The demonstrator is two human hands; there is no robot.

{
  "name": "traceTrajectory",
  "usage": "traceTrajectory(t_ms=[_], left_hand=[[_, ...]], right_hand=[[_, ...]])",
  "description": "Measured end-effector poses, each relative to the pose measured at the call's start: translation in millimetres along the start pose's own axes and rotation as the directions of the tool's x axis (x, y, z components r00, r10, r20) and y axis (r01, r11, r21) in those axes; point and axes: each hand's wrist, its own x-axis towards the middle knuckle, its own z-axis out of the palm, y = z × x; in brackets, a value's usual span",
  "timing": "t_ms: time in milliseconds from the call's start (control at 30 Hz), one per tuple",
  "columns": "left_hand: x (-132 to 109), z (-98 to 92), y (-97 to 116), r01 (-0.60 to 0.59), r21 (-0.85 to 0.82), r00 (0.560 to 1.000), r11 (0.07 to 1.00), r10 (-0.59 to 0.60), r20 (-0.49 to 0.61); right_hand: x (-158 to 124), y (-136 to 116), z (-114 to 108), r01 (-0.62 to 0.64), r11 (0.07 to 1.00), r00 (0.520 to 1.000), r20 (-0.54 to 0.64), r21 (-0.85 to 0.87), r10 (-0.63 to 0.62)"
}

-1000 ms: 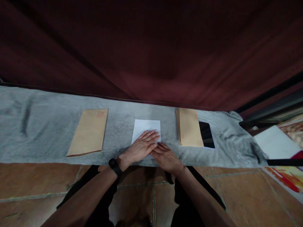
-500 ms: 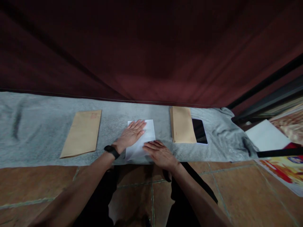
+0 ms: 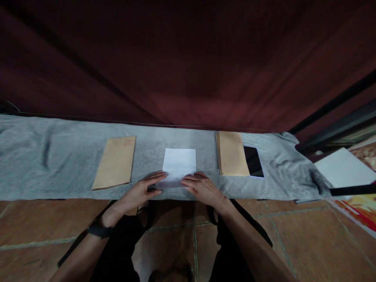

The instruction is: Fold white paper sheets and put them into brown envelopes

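Note:
A white sheet of paper (image 3: 179, 159) lies flat between my hands, with a crease line across it and its near part in shadow. My left hand (image 3: 147, 188) rests at the sheet's lower left edge, fingers stretched out and the thumb apart from them. On the lower right edge, my right hand (image 3: 204, 188) lays its extended fingers over the paper; its thumb is mostly hidden. A brown envelope (image 3: 115, 162) lies to the left of my left hand. Right of my right hand lies a thicker stack of brown envelopes (image 3: 233, 153), touching a dark-screened phone (image 3: 253, 161).
A grey cloth (image 3: 73, 156) covers the narrow surface beneath everything, creased at its right end. A dark red curtain (image 3: 188, 98) rises behind it. White board-like sheet (image 3: 337, 168) and a colourful printed sheet (image 3: 360, 211) are at the right. Tiled floor (image 3: 282, 235) lies below.
My left hand has slid off the top of the paper, down to its lower left edge. My right hand stays near the lower right. The paper's visible length looks shorter.

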Motion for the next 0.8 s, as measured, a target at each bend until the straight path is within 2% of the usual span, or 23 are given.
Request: traceTrajectory(t_ms=[133, 267, 367, 467, 600, 800], left_hand=[[9.8, 6.3, -14.4, -0.059, 0.012, 0.994, 0.998, 0.06, -0.092], [21.0, 3.2, -4.9, 0.075, -0.003, 0.984, 0.997, -0.075, -0.162], [29.6, -1.3, 6.2, 0.172, -0.04, 0.968, 0.984, -0.177, -0.18], [41.4, -3.0, 14.4, 0.191, -0.121, 0.956, 0.974, -0.213, -0.203], [59.1, 1.1, 17.4, 0.226, -0.205, 0.916, 0.952, -0.279, -0.287], [80.1, 8.6, 9.3, 0.247, -0.262, 0.854, 0.933, -0.337, -0.396]], right_hand=[[-3.7, 15.8, -0.5, -0.03, 0.989, 0.999, -0.008, 0.145, 0.032], [-4.2, 26.1, -7.1, -0.162, 0.936, 0.985, -0.005, 0.314, 0.172], [1.0, 27.0, -10.6, -0.333, 0.878, 0.933, -0.013, 0.344, 0.359], [11.0, 27.2, -11.0, -0.447, 0.822, 0.869, -0.048, 0.353, 0.493], [25.0, 30.1, -10.1, -0.515, 0.78, 0.813, -0.087, 0.356, 0.576], [38.0, 35.1, -7.6, -0.582, 0.756, 0.748, -0.166, 0.301, 0.642]])
